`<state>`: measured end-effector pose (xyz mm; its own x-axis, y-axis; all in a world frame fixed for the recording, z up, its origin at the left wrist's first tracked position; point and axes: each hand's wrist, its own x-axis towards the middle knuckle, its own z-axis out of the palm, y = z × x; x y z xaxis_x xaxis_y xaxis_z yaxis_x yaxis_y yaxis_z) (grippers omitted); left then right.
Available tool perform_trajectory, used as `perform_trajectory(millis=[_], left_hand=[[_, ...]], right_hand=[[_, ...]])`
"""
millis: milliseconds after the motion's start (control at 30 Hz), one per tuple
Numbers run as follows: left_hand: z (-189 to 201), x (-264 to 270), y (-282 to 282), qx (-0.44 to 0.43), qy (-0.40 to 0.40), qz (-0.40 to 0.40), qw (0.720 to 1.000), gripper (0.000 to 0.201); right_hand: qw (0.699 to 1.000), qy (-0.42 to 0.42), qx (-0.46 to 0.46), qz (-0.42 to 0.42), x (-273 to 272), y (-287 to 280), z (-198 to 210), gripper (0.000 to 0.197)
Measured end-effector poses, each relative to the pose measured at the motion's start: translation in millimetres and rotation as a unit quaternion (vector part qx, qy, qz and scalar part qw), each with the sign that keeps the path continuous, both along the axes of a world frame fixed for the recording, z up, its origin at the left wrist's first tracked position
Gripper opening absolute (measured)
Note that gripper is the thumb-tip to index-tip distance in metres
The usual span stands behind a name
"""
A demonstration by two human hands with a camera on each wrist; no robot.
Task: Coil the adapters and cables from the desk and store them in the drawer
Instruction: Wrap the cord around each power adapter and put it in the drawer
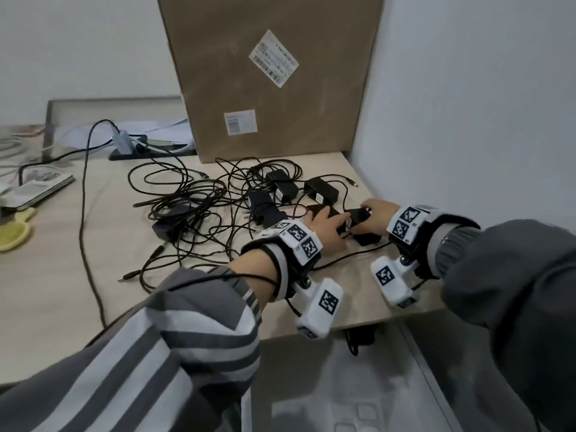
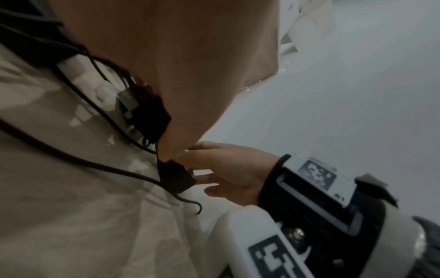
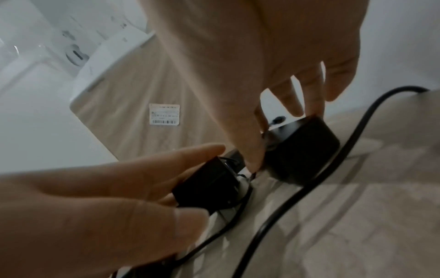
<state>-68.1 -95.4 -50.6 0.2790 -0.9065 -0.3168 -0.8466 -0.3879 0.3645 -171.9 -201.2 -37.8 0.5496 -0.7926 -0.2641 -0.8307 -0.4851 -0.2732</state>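
Hands [image 1: 327,229] on adapters [image 1: 358,218] near desk edge [image 1: 358,319]

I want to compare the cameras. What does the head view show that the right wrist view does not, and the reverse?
Only the head view shows the whole tangle of cables, the other adapters behind the hands, the power strip and the yellow object at the left edge of the desk.

Only the right wrist view shows up close how the right hand fingers grip one black adapter while the left hand pinches another.

Both show the two hands, these adapters and the cardboard box.
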Motion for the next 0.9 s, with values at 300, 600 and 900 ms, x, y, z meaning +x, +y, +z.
perform_trajectory(millis=[300, 600, 900], left_hand=[[-7.2, 22.1, 37.0, -0.073, -0.048, 0.028, 0.996, 0.066], [-12.4, 70.9, 94.4, -0.038, -0.062, 0.102, 0.992, 0.067], [-6.0, 95.0, 119.3, -0.035, -0.066, 0.136, 0.988, 0.074]], right_hand=[[0.999, -0.035, 0.029, 0.01, 1.6, 10.5, -2.3, 0.092], [0.995, -0.101, 0.008, 0.001, 17.4, 50.7, 2.0, 0.094], [0.98, -0.175, -0.059, -0.07, -26.5, 43.3, 56.1, 0.059]])
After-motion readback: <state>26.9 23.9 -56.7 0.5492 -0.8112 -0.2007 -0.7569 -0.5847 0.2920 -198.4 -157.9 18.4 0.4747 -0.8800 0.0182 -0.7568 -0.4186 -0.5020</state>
